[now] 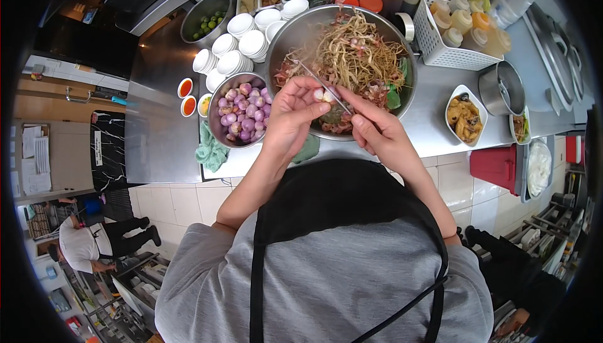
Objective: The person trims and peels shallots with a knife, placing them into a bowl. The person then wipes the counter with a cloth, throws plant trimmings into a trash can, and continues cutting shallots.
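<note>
Over the front of a large steel bowl, my left hand pinches a small, pale, partly peeled shallot. My right hand is closed on a thin knife, whose blade lies against the shallot and points up and left. Dry roots and stalks with reddish skins fill the large bowl. Left of my left hand, a smaller steel bowl holds several purple shallots. The knife's handle is mostly hidden by my right fingers.
Stacked white cups, limes in a bowl and red sauce cups stand at left. At right are a bottle basket, a food dish and a steel pot. A green cloth lies at the edge. Two people are behind.
</note>
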Demonstrator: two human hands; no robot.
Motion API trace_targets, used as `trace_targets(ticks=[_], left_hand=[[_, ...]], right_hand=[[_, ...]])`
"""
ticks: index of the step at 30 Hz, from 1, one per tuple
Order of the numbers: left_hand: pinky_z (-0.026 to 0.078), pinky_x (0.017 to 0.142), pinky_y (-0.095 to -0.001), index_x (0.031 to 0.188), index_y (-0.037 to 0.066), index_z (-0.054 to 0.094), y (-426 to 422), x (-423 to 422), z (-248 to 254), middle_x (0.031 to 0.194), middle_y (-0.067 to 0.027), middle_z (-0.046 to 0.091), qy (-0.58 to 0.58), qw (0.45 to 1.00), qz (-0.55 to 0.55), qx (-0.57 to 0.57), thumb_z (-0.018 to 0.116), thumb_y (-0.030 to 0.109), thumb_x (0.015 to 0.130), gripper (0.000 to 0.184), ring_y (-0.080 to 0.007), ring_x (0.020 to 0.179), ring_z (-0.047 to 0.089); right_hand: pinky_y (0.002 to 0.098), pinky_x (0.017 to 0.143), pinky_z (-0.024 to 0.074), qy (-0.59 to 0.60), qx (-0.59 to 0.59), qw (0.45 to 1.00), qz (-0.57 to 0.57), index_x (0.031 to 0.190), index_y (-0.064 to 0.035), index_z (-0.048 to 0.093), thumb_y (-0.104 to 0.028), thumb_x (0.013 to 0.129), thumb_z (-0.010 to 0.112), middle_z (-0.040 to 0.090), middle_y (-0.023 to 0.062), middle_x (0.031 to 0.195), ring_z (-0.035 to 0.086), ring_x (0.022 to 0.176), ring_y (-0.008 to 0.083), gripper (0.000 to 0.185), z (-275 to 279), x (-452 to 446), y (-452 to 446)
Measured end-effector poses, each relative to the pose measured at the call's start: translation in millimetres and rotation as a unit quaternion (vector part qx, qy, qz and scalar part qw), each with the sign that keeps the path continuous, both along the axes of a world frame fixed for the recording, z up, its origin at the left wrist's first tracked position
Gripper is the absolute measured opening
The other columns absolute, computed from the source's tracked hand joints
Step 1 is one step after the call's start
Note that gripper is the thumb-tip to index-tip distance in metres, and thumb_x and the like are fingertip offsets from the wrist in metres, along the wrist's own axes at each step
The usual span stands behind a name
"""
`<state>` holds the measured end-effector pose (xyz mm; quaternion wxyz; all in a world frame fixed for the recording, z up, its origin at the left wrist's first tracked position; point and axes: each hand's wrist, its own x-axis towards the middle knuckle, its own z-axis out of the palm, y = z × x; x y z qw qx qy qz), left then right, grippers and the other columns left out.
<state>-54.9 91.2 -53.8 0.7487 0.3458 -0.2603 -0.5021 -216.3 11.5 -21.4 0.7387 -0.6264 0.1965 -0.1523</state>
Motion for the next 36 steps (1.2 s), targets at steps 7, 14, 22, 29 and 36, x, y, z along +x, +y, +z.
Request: trace_targets(ticks=[7,14,22,29,36], left_hand=[[0.043,0.086,-0.0308,0.092,0.002,0.049,1.7,0.4,4.8,0.097,-0.0096,0.054,0.006,1.000,-0.010,-0.015,0.057,-0.013,0.069,0.029,-0.0182,0.093,0.054],[0.041,0.089,-0.0323,0.094,0.003,0.048,-0.8,-1.4,4.4,0.101,-0.0122,0.054,0.057,0.998,-0.014,-0.001,0.055,-0.012,0.071,0.028,-0.0208,0.096,0.054],[0.043,0.082,-0.0263,0.090,0.004,0.047,-2.2,-7.9,2.7,0.101,-0.0103,0.054,0.002,0.999,0.034,-0.001,0.055,-0.014,0.070,0.027,-0.0162,0.095,0.052],[0.043,0.083,-0.0278,0.091,0.005,0.048,-1.4,-3.8,-4.8,0.099,-0.0088,0.054,0.035,0.999,-0.003,0.011,0.055,-0.012,0.071,0.028,-0.0165,0.094,0.052],[0.041,0.090,-0.0322,0.097,0.005,0.048,1.4,-1.9,-2.8,0.104,-0.0117,0.054,0.119,0.991,-0.067,-0.007,0.055,-0.005,0.075,0.025,-0.0210,0.097,0.053]], right_hand=[[0.0171,0.047,0.0314,0.006,0.010,0.999,-0.033,0.124,-0.0105,0.043,-0.011,0.088,0.042,0.040,-0.0041,0.061,0.035,0.052,0.0035,0.036,-7.2,-3.1,-8.9],[0.0168,0.047,0.0307,0.008,0.033,0.997,-0.069,0.124,-0.0089,0.042,-0.012,0.089,0.042,0.039,-0.0044,0.061,0.033,0.051,0.0031,0.036,-7.8,-2.1,-6.8],[0.0165,0.049,0.0300,-0.018,0.010,0.999,-0.035,0.126,-0.0127,0.040,-0.007,0.087,0.041,0.041,-0.0061,0.065,0.033,0.055,0.0023,0.039,-1.6,5.5,7.6],[0.0159,0.047,0.0294,-0.012,0.035,0.999,-0.038,0.122,-0.0133,0.046,-0.011,0.088,0.042,0.040,-0.0058,0.062,0.034,0.053,0.0026,0.034,-2.2,0.9,2.5],[0.0163,0.046,0.0296,0.009,0.009,0.996,-0.086,0.121,-0.0103,0.047,-0.015,0.089,0.043,0.038,-0.0044,0.057,0.035,0.053,0.0028,0.032,-12.4,-4.9,-12.6]])
